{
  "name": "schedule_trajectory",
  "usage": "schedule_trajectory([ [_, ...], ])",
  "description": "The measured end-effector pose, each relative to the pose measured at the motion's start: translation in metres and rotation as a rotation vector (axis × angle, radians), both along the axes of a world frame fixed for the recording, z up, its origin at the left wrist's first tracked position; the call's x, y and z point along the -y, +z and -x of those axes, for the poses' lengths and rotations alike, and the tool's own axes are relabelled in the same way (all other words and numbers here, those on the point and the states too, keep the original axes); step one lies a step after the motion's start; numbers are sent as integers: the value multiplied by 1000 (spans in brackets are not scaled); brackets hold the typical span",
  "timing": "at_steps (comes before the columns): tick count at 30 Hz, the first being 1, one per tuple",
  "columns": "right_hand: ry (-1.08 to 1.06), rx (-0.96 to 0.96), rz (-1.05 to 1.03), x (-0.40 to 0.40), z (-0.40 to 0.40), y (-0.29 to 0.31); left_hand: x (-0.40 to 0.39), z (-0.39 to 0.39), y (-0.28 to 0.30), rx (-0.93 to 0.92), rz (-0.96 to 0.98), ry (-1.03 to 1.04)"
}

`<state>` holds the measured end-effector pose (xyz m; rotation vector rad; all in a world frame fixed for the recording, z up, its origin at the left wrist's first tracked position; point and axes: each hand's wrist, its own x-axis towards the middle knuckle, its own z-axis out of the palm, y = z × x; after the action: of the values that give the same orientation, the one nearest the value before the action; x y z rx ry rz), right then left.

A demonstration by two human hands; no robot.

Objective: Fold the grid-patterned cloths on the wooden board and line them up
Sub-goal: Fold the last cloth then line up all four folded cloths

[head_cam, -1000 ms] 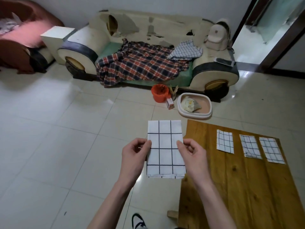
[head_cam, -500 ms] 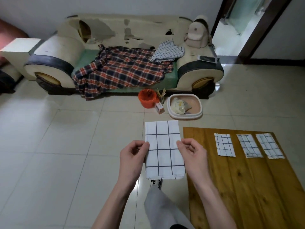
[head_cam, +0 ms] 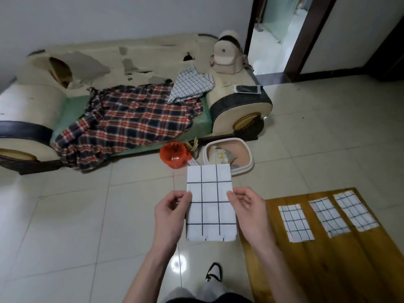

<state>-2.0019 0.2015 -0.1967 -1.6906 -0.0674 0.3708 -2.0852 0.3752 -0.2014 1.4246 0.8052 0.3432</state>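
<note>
We hold a folded cloth (head_cam: 211,202) up in the air over the tiled floor (head_cam: 76,215), left of the board (head_cam: 328,270). Our left hand (head_cam: 169,212) pinches its left edge between thumb and curled fingers; our right hand (head_cam: 247,212) pinches the right edge the same way. The cloth hangs flat and upright, white with a dark grid. On the board lie three folded cloths in a row, apart from one another: the first (head_cam: 295,223) nearest our hands, the second (head_cam: 329,217) beside it, the third (head_cam: 355,211) farthest right. Beyond, a plaid blanket (head_cam: 131,119) covers a sofa (head_cam: 32,101), with an orange cup (head_cam: 173,155) and a basin (head_cam: 244,165) on the floor before it.
</note>
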Motion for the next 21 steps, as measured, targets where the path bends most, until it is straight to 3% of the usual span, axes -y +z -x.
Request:
schedule_trajectory([
  [10, -110, 12, 40, -50, -97, 5, -58, -119, 2, 6, 19, -122],
  [16, -259, 13, 189, -86, -169, -4, -109, -222, -10, 23, -11, -355],
  [21, -425, 2, 194, -116, -222, -6, -149, -311, -6, 24, -38, -551],
])
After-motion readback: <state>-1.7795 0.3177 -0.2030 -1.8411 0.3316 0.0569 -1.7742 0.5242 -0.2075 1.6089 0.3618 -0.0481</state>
